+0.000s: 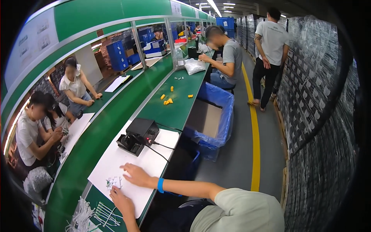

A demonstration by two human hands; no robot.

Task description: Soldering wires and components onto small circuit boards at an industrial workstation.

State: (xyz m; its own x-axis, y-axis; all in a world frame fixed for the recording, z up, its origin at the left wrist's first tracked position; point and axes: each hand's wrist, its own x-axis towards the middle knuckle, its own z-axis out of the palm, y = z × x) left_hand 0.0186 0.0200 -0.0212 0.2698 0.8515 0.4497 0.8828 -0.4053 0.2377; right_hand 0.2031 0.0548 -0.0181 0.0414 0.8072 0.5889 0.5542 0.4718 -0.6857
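Note:
A small heap of white pieces (113, 182), with some dark greenish bits among them, lies on a white sheet (150, 193) on the bench. My left hand (123, 202) touches the near edge of this heap, its fingertips slightly apart. Just beyond the pieces, my right hand (136, 174) is low over the sheet, fingers stretched out and nothing visible in them. A blue band (160, 185) circles my right wrist. White cables (107, 215) lie bundled and in a row on the green bench, close to my left forearm.
A black soldering station (142, 129) with a stand (130, 144) and cords sits farther up the sheet. Several yellow pieces (168, 101) lie beyond. A lined blue bin (216, 112) stands right of the bench. Co-workers sit and stand around; wrapped stacks (320, 89) line the aisle.

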